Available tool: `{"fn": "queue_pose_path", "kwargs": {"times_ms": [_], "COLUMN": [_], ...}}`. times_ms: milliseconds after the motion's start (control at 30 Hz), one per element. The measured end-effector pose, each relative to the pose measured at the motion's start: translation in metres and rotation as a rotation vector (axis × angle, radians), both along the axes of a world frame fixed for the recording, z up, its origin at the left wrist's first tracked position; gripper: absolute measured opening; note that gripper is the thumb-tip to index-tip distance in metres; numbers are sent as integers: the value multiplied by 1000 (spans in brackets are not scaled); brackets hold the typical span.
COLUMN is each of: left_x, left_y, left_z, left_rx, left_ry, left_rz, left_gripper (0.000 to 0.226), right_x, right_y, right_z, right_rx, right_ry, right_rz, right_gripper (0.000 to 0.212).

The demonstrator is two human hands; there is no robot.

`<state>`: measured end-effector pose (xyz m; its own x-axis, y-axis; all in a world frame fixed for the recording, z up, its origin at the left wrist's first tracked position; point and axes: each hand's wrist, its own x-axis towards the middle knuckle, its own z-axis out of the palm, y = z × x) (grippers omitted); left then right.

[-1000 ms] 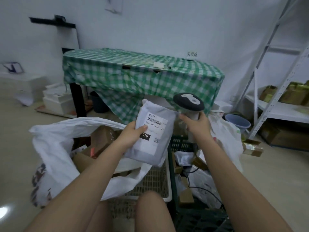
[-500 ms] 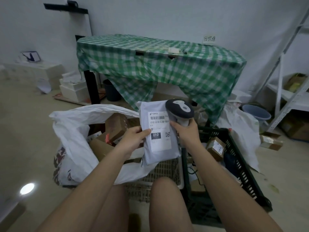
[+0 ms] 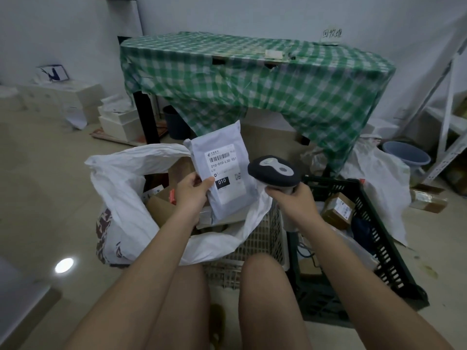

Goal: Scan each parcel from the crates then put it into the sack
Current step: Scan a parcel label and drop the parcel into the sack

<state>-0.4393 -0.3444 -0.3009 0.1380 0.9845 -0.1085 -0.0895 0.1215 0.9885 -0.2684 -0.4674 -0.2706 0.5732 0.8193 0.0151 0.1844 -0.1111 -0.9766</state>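
Observation:
My left hand (image 3: 193, 192) pinches a grey poly-bag parcel (image 3: 222, 170) by its left edge and holds it upright over the open white sack (image 3: 121, 188). Its white label with a barcode and "010" faces me. My right hand (image 3: 294, 198) grips the handle of a dark barcode scanner (image 3: 274, 171), whose head sits just right of the parcel. Cardboard parcels (image 3: 161, 205) lie inside the sack. The sack sits in a white crate (image 3: 262, 238). A black crate (image 3: 371, 223) to the right holds a small brown box (image 3: 338, 210) and other items.
A table under a green checked cloth (image 3: 252, 82) stands behind the crates. White boxes (image 3: 118, 120) lie on the floor at the left. A blue bucket (image 3: 406, 155), a white bag (image 3: 379, 183) and metal shelving (image 3: 449, 114) are at the right. My knees are in front of the crates.
The parcel has moved left and down toward the sack's mouth. The scanner has drawn away to the parcel's right and lower. The camera has tilted down.

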Motion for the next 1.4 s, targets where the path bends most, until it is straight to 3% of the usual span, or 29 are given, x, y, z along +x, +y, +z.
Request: {"fn": "queue_pose_path", "kwargs": {"times_ms": [67, 133, 200, 400, 567, 900, 1067, 1200, 1300, 1400], "left_x": [2, 4, 5, 5, 6, 6, -10, -35, -56, -70], "left_y": [0, -1, 0, 3, 0, -1, 1, 10, 22, 36], "left_z": [-4, -6, -8, -10, -9, -10, -8, 3, 12, 16], "left_rx": [-11, -10, -8, 4, 1, -9, 1, 126, 262, 463], "left_ry": [-10, -2, 13, 52, 44, 25, 13, 97, 238, 428], "left_rz": [5, 3, 0, -1, -5, 6, 55, 172, 249, 319], "left_gripper": [16, 16, 16, 17, 19, 17, 16, 15, 12, 27], "right_x": [-10, -18, -25, -30, -26, -25, -18, -5, -1, 1], "right_y": [-7, -12, -14, -13, -13, -14, 0, 29, 55, 81], "right_z": [0, 0, -1, -5, -7, -3, -1, -4, -7, -15], "right_rx": [-17, 21, 66, 72, 74, 84, 50, 27, -15, -66], "right_ry": [-41, -38, -16, -61, -55, -43, 6, -4, -31, -96], "right_rz": [33, 95, 144, 106, 112, 106, 3, -59, -82, -105], "right_gripper": [25, 12, 24, 11, 21, 13, 12, 4, 13, 15]}}
